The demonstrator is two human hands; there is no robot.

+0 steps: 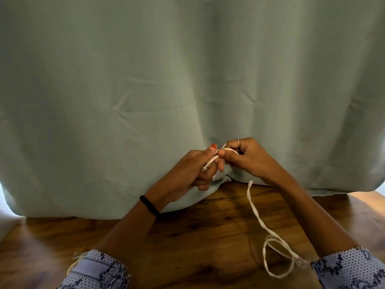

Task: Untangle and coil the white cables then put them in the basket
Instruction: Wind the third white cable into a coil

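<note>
Head view, bottom of the frame first: my two patterned sleeves (98, 272) at the lower corners, and between them the wooden desk (198, 236). On it, lower right, the white cable (258, 217) lies in a loose loop and runs up toward my hands. Higher, at centre, both hands are raised just off the desk. My left hand (195, 170) has its fingers (212, 151) curled round the cable's plug end, thumb pressed on top. My right hand (248, 157) pinches the cable right beside it, fingers tightly closed. So I'd say I'm just starting the coil: end anchored, first turn forming. Next I'll need to draw the slack up off the desk and wrap it round evenly, easing out that low loop so it doesn't knot. Behind, a grey-green curtain (187, 69) fills the upper frame. No basket in sight, and the cable's far end slips under my right sleeve. I can't tell whether other cables remain.
</note>
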